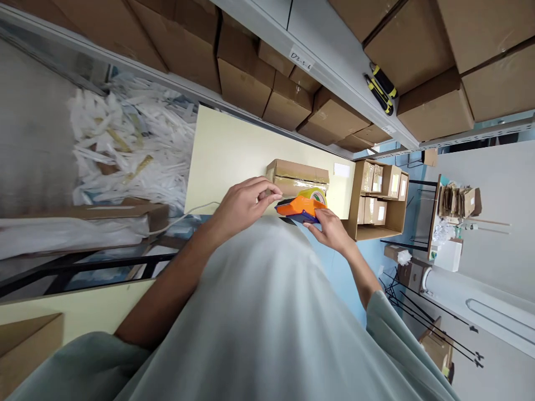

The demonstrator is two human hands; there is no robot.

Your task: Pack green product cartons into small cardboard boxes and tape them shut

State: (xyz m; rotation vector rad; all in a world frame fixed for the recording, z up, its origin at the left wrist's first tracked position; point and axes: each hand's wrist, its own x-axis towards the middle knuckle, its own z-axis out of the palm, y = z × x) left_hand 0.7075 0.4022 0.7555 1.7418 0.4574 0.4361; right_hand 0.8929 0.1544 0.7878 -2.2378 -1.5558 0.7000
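In my right hand (330,227) is an orange and blue tape dispenser (298,206) loaded with a roll of yellow tape (314,195). My left hand (251,201) is close to the dispenser's front end, with thumb and fingertips drawn together in a pinch. What lies between those fingertips, if anything, is too small to make out. Just beyond both hands a small cardboard box (298,171) rests on the pale yellow table (229,145), shiny tape along its near side. The dispenser hides part of the box's lower edge.
An open carton (353,220) holding several small boxes stands at the table's right end. White scrap packing (134,139) is heaped on the left. Shelves of cardboard boxes run behind, with two yellow-black utility knives (382,89) on one. A white label (341,169) lies on the table.
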